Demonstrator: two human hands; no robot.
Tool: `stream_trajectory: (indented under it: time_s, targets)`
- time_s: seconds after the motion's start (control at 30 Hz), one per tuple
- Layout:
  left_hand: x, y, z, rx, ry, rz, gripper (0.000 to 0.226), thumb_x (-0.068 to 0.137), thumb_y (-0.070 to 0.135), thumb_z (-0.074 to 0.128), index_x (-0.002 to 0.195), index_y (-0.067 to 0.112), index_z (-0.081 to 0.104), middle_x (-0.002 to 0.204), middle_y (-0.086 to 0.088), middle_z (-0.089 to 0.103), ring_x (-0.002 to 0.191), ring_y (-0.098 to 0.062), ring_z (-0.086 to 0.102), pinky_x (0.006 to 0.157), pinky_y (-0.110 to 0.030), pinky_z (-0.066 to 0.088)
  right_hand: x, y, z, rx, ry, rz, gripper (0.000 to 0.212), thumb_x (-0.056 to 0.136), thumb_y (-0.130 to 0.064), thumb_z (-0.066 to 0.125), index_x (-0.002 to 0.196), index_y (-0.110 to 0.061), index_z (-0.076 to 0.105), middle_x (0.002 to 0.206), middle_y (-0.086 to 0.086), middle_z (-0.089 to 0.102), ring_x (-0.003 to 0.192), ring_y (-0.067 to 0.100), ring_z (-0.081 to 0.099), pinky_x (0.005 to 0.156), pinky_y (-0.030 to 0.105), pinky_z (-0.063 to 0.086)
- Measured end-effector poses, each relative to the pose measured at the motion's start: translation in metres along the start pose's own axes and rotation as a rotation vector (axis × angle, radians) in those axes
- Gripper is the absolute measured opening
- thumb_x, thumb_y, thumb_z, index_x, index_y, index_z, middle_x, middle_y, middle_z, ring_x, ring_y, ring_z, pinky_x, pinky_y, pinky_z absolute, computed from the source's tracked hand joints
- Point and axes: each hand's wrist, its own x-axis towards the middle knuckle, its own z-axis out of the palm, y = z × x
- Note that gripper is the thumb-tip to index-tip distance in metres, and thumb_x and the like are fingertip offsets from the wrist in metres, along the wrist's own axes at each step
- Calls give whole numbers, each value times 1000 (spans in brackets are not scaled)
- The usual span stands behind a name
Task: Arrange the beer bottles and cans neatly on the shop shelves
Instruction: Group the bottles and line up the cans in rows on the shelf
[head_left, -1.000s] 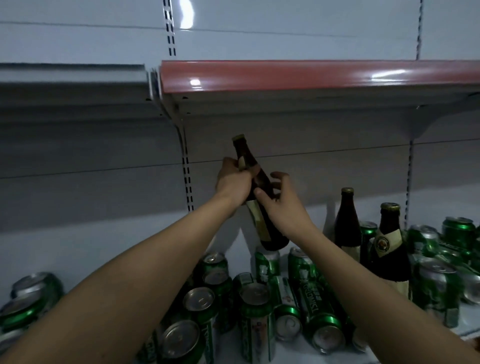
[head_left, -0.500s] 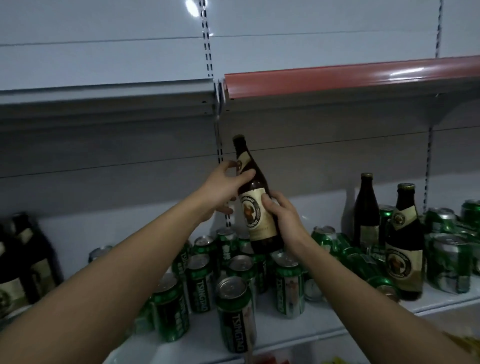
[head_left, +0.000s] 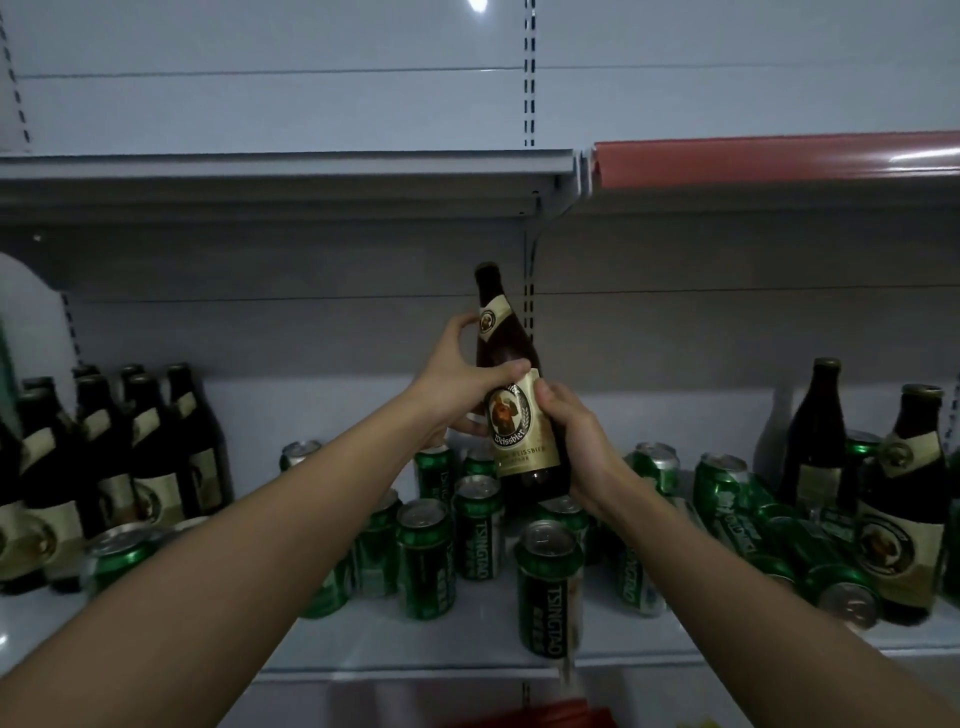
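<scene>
I hold a dark brown beer bottle (head_left: 511, 395) with a cream and gold label up in the air above the shelf, nearly upright. My left hand (head_left: 457, 387) grips its shoulder and neck. My right hand (head_left: 584, 447) grips its lower body from the right. Below it, several green cans (head_left: 549, 592) stand or lie scattered on the white shelf (head_left: 415, 644). A neat group of the same brown bottles (head_left: 150, 447) stands at the left. Two more brown bottles (head_left: 906, 499) stand among cans at the right.
An upper shelf with a grey edge (head_left: 285, 171) and a red edge strip (head_left: 779, 158) hangs overhead. Perforated uprights (head_left: 529, 78) run down the white back panel. Something red (head_left: 550, 714) shows below the shelf's front edge.
The view has swung left, bringing the bottle group at the left into sight. The held bottle has turned from tilted to nearly upright, its label now facing me, still in both hands.
</scene>
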Motion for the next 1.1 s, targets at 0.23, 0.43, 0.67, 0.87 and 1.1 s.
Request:
stream_trajectory:
  time_s: [0.23,0.43,0.67,0.87,1.1]
  targets:
    - [-23,-12,-48,-76,142,28,74,83,14,76,139,38,36,103,-6,69,80,-22,72,55,-36,59,15,-5,40,-281,-155,90,38,102,-44,41,123,-17,58,122,10,65,111,26,64,85,42,54]
    - [-36,-19,-106,46,238,147,78,81,9,77,139,43,38,98,-5,71,81,-17,73,62,-32,59,53,-49,113,-534,-167,-98,45,101,-52,41,120,-17,62,114,5,69,104,22,67,93,45,54]
    - [-53,-26,-176,204,314,224,77,82,12,77,141,41,38,106,-4,66,87,-14,69,69,-29,59,86,-61,207,-643,-289,-270,37,99,-43,54,121,-13,57,111,5,68,100,22,67,92,49,56]
    - [-66,-42,-236,290,384,233,78,80,15,79,137,49,37,118,-8,62,105,-20,65,86,-39,57,95,-49,271,-600,-362,-307,34,99,-36,56,125,-15,54,99,1,65,89,22,70,81,46,59]
    - [-78,-76,-295,354,504,152,70,81,15,78,135,32,37,104,2,63,92,-17,68,87,-41,55,106,-20,337,-663,-436,-282,28,102,-33,51,120,-11,51,92,3,62,85,24,68,67,41,60]
